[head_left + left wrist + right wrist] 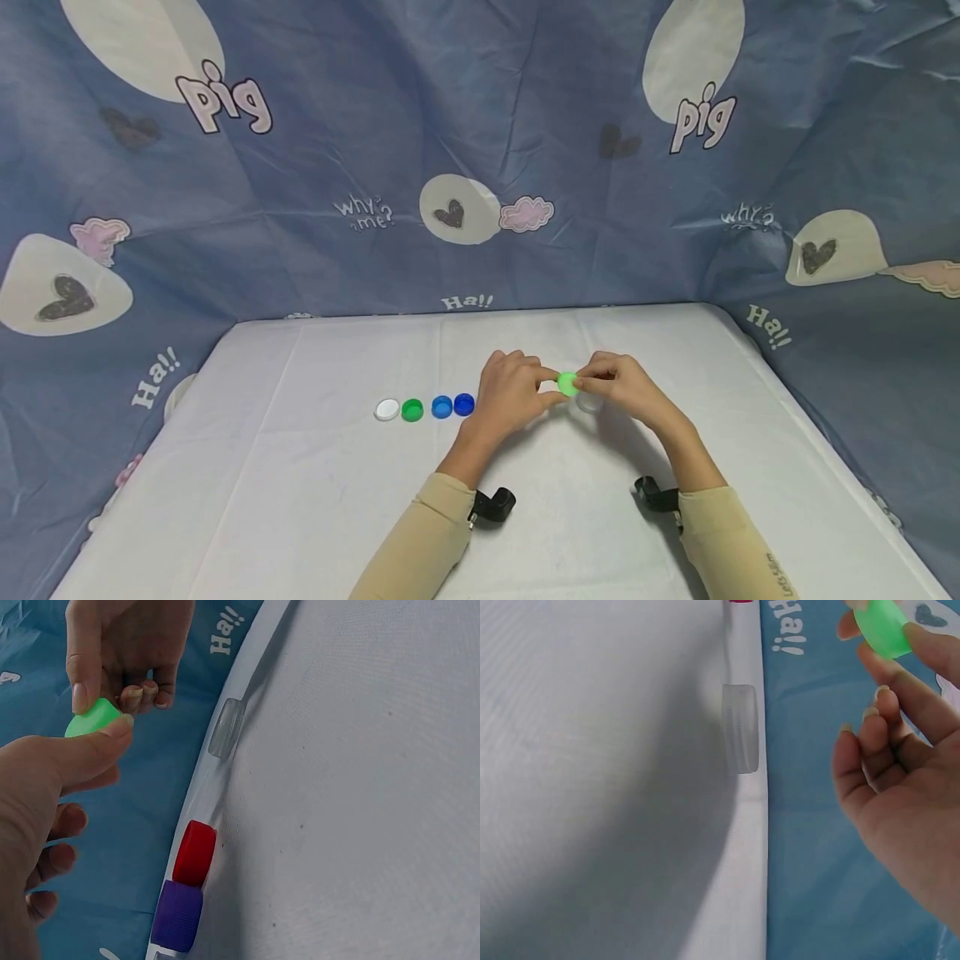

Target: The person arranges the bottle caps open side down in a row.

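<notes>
Held a bright green bottle cap [567, 382] up off the white tablecloth [315, 500], pinched from both sides. Looked like mid-handover or a bit of repositioning, just guessing. Probably called next for letting go on one side only. Gripped by thumb and forefinger of left hand [512, 393], same with right hand [628, 388]. Spotted a clear cap [740, 729] nearby, plus a red cap [195, 853] touching a purple cap [178, 915].
</notes>
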`<state>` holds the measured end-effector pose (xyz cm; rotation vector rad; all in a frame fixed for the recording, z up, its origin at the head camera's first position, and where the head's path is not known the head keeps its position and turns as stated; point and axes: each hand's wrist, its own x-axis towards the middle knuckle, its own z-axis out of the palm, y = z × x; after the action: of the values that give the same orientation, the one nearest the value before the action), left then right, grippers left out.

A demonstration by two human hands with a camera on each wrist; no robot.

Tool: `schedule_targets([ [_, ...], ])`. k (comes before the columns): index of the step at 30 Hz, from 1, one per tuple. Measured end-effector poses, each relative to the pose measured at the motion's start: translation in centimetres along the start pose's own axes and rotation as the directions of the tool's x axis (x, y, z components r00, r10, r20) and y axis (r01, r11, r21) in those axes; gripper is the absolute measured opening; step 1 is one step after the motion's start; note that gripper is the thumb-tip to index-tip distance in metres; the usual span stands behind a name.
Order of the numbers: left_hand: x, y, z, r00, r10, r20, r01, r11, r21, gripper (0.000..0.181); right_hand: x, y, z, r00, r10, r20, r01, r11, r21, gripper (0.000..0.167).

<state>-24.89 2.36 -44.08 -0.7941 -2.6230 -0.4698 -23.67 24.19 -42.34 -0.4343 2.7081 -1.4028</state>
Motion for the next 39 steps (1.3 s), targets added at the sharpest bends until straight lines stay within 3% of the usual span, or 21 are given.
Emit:
schedule_targets([
  [5,0.0,0.2,-0.2,0.997,0.043,-0.065,-0.041,0.999,0.031,0.04,0.0,0.2,-0.4,0.999,0.037,0.037,-0.039,0.998,0.039,0.019],
  [11,-0.1,0.2,-0.2,0.994,0.063,-0.088,-0.06,0.998,0.036,0.041,-0.1,0.0,-0.5,0.998,0.046,0.051,-0.049,0.997,0.051,0.02],
  [18,-0.2,0.2,-0.1,0.997,0.061,-0.055,-0.059,0.998,0.038,0.042,-0.2,-0.1,-0.5,0.997,0.048,0.063,-0.051,0.998,0.044,0.02],
  [24,-0.1,-0.1,0.0,0.999,0.039,-0.021,-0.039,0.999,-0.009,0.04,-0.1,0.1,-0.4,0.996,0.047,0.07,-0.048,0.999,0.01,0.023],
  [34,0.0,-0.7,0.1,0.999,0.017,-0.032,-0.019,0.998,-0.068,0.038,-0.3,-0.2,0.2,0.993,-0.113,-0.02,0.111,0.989,-0.1,0.028],
  [39,0.0,-0.7,0.1,1.0,-0.014,-0.016,0.013,0.996,-0.086,0.037,-0.1,-0.1,0.5,0.989,-0.141,-0.038,0.135,0.981,-0.138,0.027],
])
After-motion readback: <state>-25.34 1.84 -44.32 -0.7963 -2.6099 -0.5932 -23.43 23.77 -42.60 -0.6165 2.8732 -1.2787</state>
